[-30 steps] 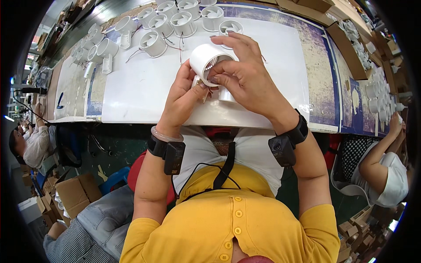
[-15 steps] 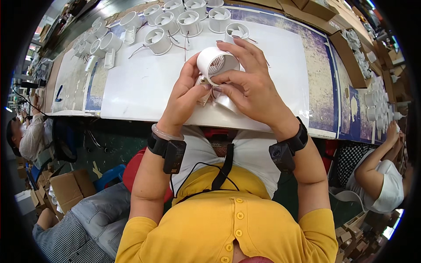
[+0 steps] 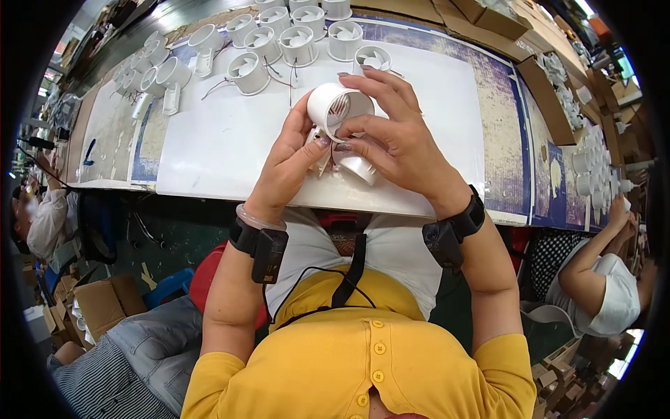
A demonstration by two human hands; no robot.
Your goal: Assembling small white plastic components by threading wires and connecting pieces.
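Observation:
A white plastic fan housing [image 3: 322, 103], a short round tube with a slatted grille inside, is tilted up between my hands. My left hand [image 3: 293, 150] is closed around its left side, the thumb on a small bracket-like part at its base. My right hand [image 3: 398, 133] reaches over from the right, with thumb and index finger pinched at the near rim. A thin dark strand shows by those fingertips, too small to make out clearly. Below my hands a second white round part [image 3: 359, 167] lies on the white table sheet [image 3: 230, 150], partly hidden by my fingers.
Several white fan units [image 3: 298, 45] with wires stand at the back of the table. More white housings [image 3: 171, 73] are at the left. A cardboard box [image 3: 551, 98] of parts and stacked white cylinders [image 3: 590, 167] sit at the right, near a co-worker's hands [image 3: 621, 216].
The whole view has shifted slightly. My hands keep nearly the same hold on the housing, and the white part beneath them shows a little more.

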